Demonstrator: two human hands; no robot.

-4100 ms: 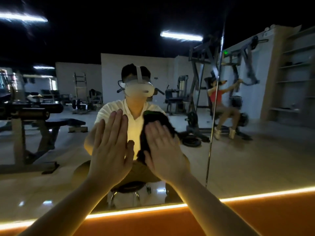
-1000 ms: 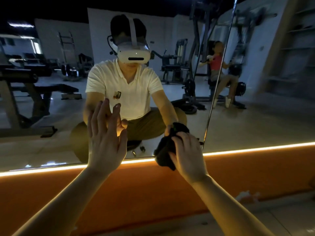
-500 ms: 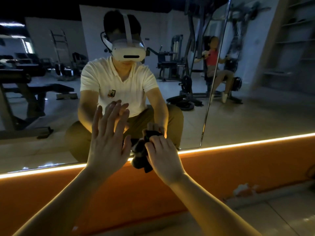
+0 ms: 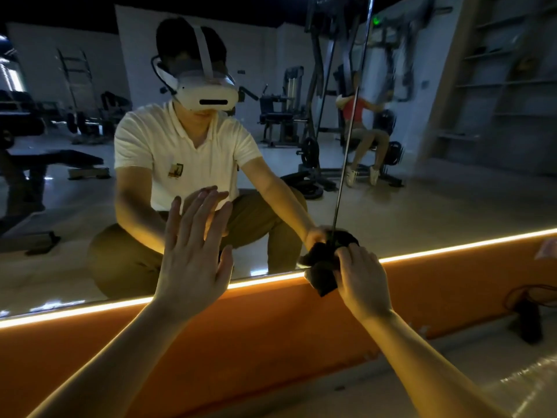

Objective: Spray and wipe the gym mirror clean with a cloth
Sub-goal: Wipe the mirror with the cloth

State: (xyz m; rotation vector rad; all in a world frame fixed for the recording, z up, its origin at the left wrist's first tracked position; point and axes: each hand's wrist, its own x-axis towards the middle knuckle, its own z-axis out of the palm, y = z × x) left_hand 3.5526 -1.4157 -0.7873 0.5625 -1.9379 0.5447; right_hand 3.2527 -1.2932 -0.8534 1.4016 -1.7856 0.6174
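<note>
Wiping underway at lower right of frame: right hand (image 4: 360,280) grips dark cloth (image 4: 324,267) on mirror (image 4: 422,206) bottom edge. Left hand (image 4: 193,251) spread flat on glass. Spray bottle unseen; remaining area unclear.

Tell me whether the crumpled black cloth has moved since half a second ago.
Yes. The crumpled black cloth, gripped by the right hand, slid right to the mirror's vertical seam.

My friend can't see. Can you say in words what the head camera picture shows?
A person's right hand holds a dark cloth against the bottom edge of a gym mirror, by the seam between two panels. Their left hand lies flat and open on the glass. A glowing light strip runs under the mirror, above an orange wall.
</note>
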